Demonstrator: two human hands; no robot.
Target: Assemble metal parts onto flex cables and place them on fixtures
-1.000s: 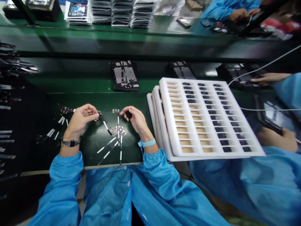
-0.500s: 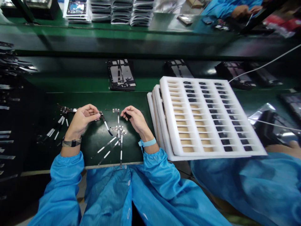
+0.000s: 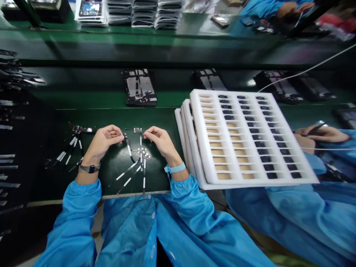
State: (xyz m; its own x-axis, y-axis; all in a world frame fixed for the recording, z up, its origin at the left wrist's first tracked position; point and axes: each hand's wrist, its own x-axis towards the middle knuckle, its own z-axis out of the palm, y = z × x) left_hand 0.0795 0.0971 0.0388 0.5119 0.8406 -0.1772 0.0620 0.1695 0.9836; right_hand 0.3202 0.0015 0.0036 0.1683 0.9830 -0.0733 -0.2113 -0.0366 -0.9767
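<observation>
My left hand (image 3: 107,141) pinches the upper end of a thin black-and-white flex cable (image 3: 129,147), which has a small connector at that end. The cable's lower end curves down to a cluster of flex cables (image 3: 143,154) with small circuit parts, fanned out on the green bench. A small board (image 3: 137,130) tops the upright strip of that cluster. Just right of this strip is my right hand (image 3: 160,140), thumb and fingertips pressed together; what they hold, if anything, is hidden. Left of my left hand lies another flex cable cluster (image 3: 76,133).
A white foam tray (image 3: 233,148) with slotted black parts rests on stacked trays at right. Flat device parts (image 3: 140,87) lie along the back. Many strips (image 3: 9,167) line the left side. A co-worker's hand (image 3: 325,132) is beyond the tray. Bagged stacks (image 3: 144,15) stand on the shelf.
My left hand has moved slightly right with the flex cable. A dark piece seen at my right fingers earlier no longer shows, and those fingers are closer together. The co-worker's hand has come up beside the tray.
</observation>
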